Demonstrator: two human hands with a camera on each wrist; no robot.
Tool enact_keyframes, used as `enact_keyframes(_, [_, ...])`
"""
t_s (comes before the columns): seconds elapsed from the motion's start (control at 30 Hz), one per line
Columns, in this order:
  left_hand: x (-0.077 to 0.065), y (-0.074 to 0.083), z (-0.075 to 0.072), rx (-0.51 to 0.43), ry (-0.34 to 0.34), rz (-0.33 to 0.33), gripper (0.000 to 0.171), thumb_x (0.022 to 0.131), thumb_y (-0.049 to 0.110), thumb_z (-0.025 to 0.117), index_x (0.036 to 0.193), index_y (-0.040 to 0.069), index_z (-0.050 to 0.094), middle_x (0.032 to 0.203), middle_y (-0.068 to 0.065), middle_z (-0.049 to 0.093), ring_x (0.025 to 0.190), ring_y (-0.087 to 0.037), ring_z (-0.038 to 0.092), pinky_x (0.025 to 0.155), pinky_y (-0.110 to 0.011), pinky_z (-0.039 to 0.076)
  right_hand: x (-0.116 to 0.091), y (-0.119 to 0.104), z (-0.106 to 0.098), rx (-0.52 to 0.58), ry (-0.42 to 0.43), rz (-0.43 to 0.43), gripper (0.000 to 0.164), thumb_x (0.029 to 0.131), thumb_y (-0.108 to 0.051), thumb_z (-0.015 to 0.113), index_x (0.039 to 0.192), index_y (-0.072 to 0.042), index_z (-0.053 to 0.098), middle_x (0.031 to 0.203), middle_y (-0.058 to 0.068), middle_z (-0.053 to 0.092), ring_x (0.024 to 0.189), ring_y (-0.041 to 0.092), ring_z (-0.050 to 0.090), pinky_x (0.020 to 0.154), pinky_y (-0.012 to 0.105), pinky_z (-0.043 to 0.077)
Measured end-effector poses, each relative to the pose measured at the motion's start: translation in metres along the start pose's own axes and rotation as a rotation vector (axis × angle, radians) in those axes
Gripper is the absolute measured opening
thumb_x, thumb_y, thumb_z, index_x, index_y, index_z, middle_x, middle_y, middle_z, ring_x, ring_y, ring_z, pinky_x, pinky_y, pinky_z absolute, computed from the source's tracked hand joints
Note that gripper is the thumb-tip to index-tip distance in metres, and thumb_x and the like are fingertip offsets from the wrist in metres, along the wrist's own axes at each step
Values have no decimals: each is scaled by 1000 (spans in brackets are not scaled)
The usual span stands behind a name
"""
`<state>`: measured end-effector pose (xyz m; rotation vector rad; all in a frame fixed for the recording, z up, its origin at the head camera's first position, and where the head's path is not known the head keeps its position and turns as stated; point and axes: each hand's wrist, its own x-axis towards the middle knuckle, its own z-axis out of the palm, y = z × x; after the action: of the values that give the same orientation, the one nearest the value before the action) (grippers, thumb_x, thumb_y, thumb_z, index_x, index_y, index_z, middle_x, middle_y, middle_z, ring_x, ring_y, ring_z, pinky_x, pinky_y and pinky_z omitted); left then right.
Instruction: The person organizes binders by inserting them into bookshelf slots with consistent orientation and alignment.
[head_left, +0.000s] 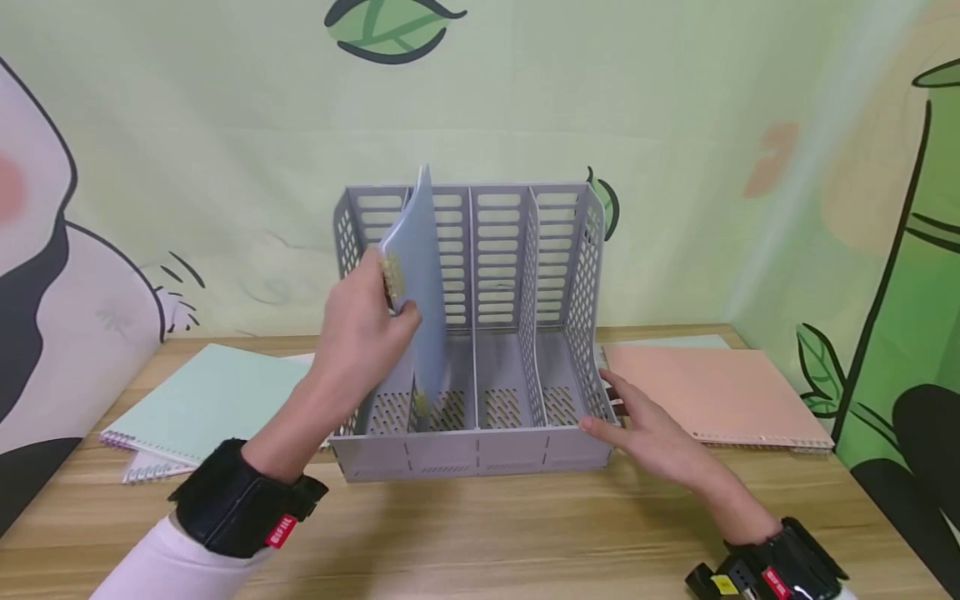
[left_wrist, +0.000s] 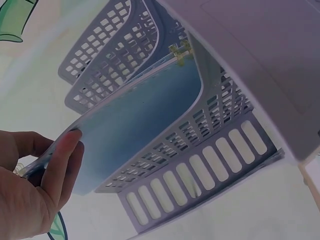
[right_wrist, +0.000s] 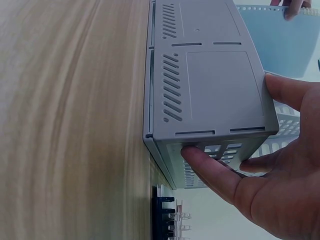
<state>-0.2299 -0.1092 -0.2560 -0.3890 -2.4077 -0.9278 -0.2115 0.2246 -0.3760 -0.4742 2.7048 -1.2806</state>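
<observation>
A pale blue notebook (head_left: 429, 317) with clear yellowish binding rings stands upright in a grey file rack (head_left: 480, 454). Its lower edge is just right of the leftmost divider, in the second compartment from the left. My left hand (head_left: 367, 321) pinches the notebook by its near upper edge, thumb on the right face. In the left wrist view, the fingers of that hand (left_wrist: 47, 185) lie on the blue cover (left_wrist: 145, 110). At the rack's front right corner my right hand (head_left: 652, 429) grips, thumb over the front edge and fingers against the perforated side wall (right_wrist: 215, 155).
Left of the rack lie a mint green spiral notebook (head_left: 210, 400) and a white one (head_left: 150, 468) partly under it. A peach notebook (head_left: 705, 392) lies on the right, with a pale green one (head_left: 690, 342) behind. The wooden table (head_left: 465, 533) meets a printed cloth backdrop (head_left: 675, 108).
</observation>
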Motion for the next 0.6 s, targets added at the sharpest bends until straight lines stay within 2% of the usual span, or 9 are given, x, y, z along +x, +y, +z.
enact_keyframes(0.3, [3, -1, 9, 48, -60, -40, 29, 84, -2, 57, 111, -2, 50, 90, -15, 62, 70, -28, 65, 52, -30, 49, -1, 2, 0, 4, 3, 2, 87, 96, -44, 62, 155, 0, 17, 141, 22, 42, 124, 40, 47, 94, 48, 45])
enact_keyframes(0.6, [3, -3, 15, 50, -92, -58, 28, 84, -3, 58, 111, -2, 50, 97, -16, 62, 76, -29, 66, 55, -30, 52, 0, 3, 0, 2, 1, -4, 87, 96, -44, 62, 155, 0, 16, 139, 21, 44, 123, 39, 48, 93, 47, 45])
